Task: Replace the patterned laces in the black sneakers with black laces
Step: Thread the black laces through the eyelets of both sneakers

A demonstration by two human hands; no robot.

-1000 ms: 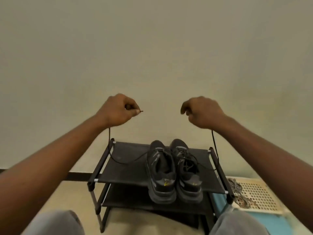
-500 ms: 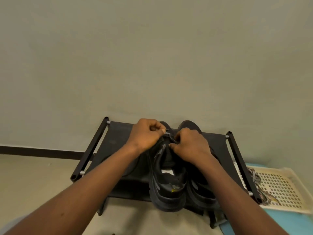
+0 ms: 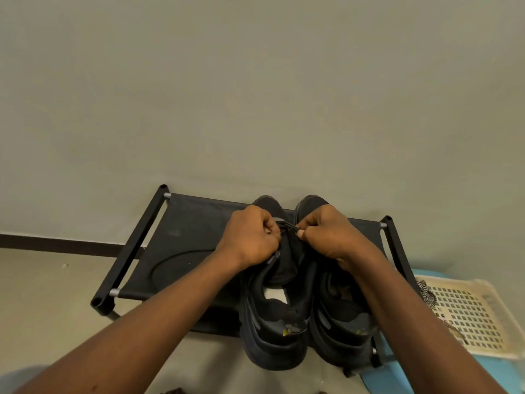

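Atop black rack point(image 3: 181, 223), left sneaker point(image 3: 272, 322) beside its pair. Left hand point(image 3: 250, 237) and right hand point(image 3: 326, 234) curled tight, pinching black lace point(image 3: 288, 225) over the tongue. Likely risks: uneven pull, missed eyelet, shoe tipping off front edge.

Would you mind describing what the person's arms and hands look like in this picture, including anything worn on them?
Both arms are bare along their whole visible length: no sleeves show. The left hand and the right hand wear no gloves, and no rings, watch, bracelet or wristband can be seen on either. Only the backs of the hands and the knuckles face the camera, so the palms cannot be checked.
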